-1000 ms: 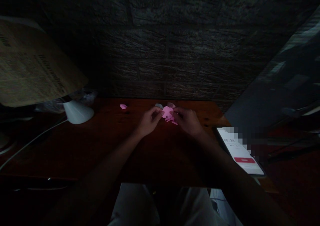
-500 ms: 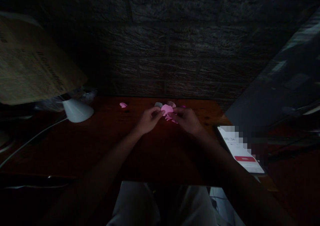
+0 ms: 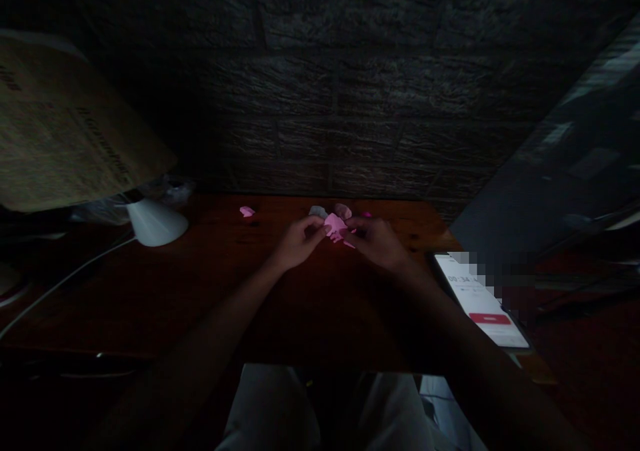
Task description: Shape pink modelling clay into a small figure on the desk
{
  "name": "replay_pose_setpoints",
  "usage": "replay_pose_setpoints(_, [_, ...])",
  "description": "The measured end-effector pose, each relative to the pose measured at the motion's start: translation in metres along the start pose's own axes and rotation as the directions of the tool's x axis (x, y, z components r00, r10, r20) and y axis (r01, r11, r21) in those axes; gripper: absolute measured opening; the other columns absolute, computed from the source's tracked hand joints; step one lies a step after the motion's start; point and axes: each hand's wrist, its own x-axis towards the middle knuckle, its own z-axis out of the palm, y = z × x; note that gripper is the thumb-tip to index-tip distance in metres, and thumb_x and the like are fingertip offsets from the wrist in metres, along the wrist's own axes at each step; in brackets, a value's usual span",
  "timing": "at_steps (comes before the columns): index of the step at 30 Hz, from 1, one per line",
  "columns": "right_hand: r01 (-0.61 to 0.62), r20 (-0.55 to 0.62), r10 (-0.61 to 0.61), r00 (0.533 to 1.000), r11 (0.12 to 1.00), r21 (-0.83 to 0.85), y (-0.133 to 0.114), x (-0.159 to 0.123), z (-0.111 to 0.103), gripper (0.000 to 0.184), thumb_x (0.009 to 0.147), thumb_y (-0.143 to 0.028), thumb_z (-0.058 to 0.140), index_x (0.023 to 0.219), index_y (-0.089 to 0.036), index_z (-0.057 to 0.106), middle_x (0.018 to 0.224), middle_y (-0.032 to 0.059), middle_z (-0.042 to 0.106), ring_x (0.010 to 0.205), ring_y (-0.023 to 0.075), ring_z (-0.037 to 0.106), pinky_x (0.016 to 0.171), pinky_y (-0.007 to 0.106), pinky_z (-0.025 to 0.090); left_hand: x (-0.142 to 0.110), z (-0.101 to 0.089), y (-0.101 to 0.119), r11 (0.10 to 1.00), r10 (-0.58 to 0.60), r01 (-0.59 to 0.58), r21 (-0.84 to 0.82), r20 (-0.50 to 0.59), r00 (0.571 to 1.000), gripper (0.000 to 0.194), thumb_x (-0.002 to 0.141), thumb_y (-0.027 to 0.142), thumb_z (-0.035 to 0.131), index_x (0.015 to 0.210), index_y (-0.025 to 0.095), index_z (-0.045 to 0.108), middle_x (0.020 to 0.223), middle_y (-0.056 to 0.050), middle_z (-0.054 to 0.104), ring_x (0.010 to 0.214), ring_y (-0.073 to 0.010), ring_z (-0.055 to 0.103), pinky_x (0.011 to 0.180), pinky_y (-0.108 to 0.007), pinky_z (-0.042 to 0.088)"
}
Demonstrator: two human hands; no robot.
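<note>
Between the fingertips of both hands is a thin, flat pink piece (image 3: 335, 224) with an uneven edge; whether it is paper or clay I cannot tell. My left hand (image 3: 299, 243) pinches its left side with thumb and forefinger. On the other side, my right hand (image 3: 377, 241) pinches it and covers part of it. Small pink bits show just below, close to the right thumb. Behind the fingers lie a grey lump (image 3: 317, 210) and a dull pink lump (image 3: 343, 210). A bright magenta bit (image 3: 367, 214) peeks out beyond the right hand.
A small pink scrap (image 3: 247, 211) lies on the wooden table (image 3: 220, 271) to the left. Further left stand a white cone-shaped lamp base (image 3: 157, 223) with a cable and a brown paper bag (image 3: 75, 124). A lit phone (image 3: 480, 304) rests at the right edge. A brick wall (image 3: 320, 91) rises behind.
The pink piece was smooth and rounded, facing me; now it sits slightly lower and looks more ragged or tilted. Both hands have barely moved and keep their pinch.
</note>
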Motion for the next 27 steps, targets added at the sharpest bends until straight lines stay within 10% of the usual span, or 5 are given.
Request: replay_pose_setpoints(27, [0.042,-0.029,-0.045,0.999,0.995,-0.092,-0.0002,-0.0004,-0.0007,0.021,0.094,-0.025,0.058,0.089,-0.018,0.077,0.078,0.0041,0.075,0.067,0.0156,0.064,0.066,0.026,0.043,-0.0001,0.0023,-0.0035,0.999,-0.006,-0.001,-0.053,-0.128,0.992,0.007,0.084,0.024,0.07,0.087,0.018,0.073,0.095,-0.005,0.078,0.091,-0.0187,0.073,0.089,-0.034,0.057])
